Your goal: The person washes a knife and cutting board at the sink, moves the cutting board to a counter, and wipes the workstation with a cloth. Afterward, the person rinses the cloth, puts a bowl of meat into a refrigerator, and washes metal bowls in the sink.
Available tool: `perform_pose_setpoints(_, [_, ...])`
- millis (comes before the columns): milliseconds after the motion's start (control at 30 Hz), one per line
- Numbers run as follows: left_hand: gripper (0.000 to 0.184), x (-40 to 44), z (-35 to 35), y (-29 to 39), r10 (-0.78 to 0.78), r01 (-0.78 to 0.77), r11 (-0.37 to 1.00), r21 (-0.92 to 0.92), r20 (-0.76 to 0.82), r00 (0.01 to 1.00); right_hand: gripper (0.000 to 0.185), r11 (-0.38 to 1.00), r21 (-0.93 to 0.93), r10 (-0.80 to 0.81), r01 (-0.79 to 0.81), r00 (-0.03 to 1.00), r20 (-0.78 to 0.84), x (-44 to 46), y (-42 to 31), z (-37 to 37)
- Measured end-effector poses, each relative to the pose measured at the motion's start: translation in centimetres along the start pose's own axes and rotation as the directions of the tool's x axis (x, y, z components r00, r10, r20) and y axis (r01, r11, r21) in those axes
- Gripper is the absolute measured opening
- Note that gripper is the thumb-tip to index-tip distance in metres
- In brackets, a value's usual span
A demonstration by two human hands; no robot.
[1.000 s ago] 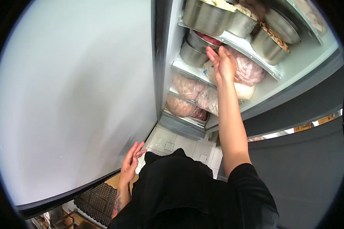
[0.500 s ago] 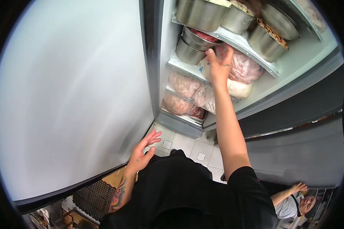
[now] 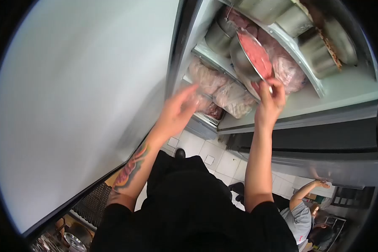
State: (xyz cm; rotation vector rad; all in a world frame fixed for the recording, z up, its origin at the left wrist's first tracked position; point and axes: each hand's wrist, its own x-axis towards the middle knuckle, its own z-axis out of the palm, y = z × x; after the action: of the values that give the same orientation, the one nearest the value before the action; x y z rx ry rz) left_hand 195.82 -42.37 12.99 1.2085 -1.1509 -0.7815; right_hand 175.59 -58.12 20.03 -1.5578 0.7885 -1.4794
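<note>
My right hand [image 3: 271, 100] grips the near rim of a metal bowl [image 3: 242, 63], thumb and fingers pinched over its edge. Pink minced meat [image 3: 256, 54] fills the bowl, which tilts in front of the refrigerator's middle shelf. My left hand [image 3: 176, 111] is raised below and to the left of the bowl, smeared by motion, with its fingers stretched out and holding nothing. Behind the bowl are another metal container [image 3: 217, 38] and clear bags of meat [image 3: 290, 73]. Bagged meat [image 3: 235, 98] also lies on the shelf below.
A large refrigerator door [image 3: 84, 96] stands open along my left. Metal pots [image 3: 317, 52] crowd the upper shelf, whose metal edge [image 3: 300, 61] runs close to the bowl. At lower right is another person [image 3: 300, 216], arm stretched out. Pale floor tiles [image 3: 222, 157] lie below.
My right hand has taken hold of the bowl of minced meat and drawn it from the stack toward me. My left hand has risen toward the shelves. The view has shifted.
</note>
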Motion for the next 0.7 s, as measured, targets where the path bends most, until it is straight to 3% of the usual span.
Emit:
perform_pose_setpoints(33, [0.049,1.8,0.4,-0.6,0.037,-0.034,0.995,0.097,-0.029,0.999,0.015,0.998,0.033,0.055,-0.054,0.998,-0.017,-1.7,-0.2,-0.8])
perform_pose_setpoints(100, [0.052,6.3,1.3,-0.9,0.316,-0.268,0.876,0.400,-0.057,0.947,0.014,0.992,0.052,0.118,-0.116,0.992,-0.044,-4.7,-0.2,-2.9])
perform_pose_setpoints(200, [0.058,14.2,3.2,-0.8,0.583,-0.442,0.673,0.593,-0.058,0.810,0.015,0.974,0.142,0.182,-0.174,0.982,-0.041,-8.1,0.7,-6.2])
perform_pose_setpoints(267, [0.060,19.4,4.0,-0.5,0.675,-0.498,0.574,0.650,-0.032,0.737,0.021,0.998,-0.052,0.049,-0.047,0.998,0.026,-10.0,1.9,-8.3])
perform_pose_setpoints(333, [0.069,23.5,4.8,0.4,0.580,-0.461,0.587,0.666,0.052,0.813,0.030,0.998,-0.039,0.048,-0.048,0.999,0.018,-12.2,2.3,-9.3])
perform_pose_setpoints(367, [0.069,24.7,5.1,1.2,0.588,-0.479,0.578,0.660,0.070,0.806,0.032,0.999,-0.033,0.036,-0.036,0.999,0.005,-13.2,2.2,-9.2])
perform_pose_setpoints(400, [0.057,25.6,5.3,2.0,0.558,-0.478,0.530,0.700,0.136,0.818,0.032,0.999,-0.003,0.043,-0.043,0.999,0.023,-14.1,2.3,-9.4])
perform_pose_setpoints(433, [0.051,26.7,5.5,2.5,0.523,-0.479,0.478,0.736,0.199,0.829,0.032,0.999,-0.027,0.037,-0.037,0.999,0.002,-15.0,2.6,-9.6])
perform_pose_setpoints(500, [0.052,30.0,5.4,1.1,0.530,-0.542,0.233,0.807,0.362,0.767,0.032,0.989,-0.009,0.147,-0.147,0.989,0.001,-16.9,2.8,-10.1])
perform_pose_setpoints(533, [0.053,31.1,5.5,1.6,0.416,-0.539,0.253,0.803,0.413,0.810,0.031,0.987,0.037,0.160,-0.159,0.987,0.000,-17.2,2.5,-9.6])
perform_pose_setpoints(567, [0.054,31.8,5.8,1.6,0.328,-0.453,0.267,0.850,0.362,0.873,0.032,0.982,0.060,0.178,-0.178,0.984,0.006,-17.7,2.6,-9.6])
perform_pose_setpoints(633, [0.058,33.6,6.1,1.9,0.114,-0.416,0.144,0.898,0.403,0.908,0.034,0.979,0.090,0.181,-0.183,0.983,0.030,-18.4,2.8,-9.5])
perform_pose_setpoints(700, [0.062,39.5,5.9,-2.0,0.052,-0.429,0.134,0.894,0.426,0.903,0.034,0.970,0.140,0.194,-0.197,0.980,0.033,-19.2,3.3,-9.2])
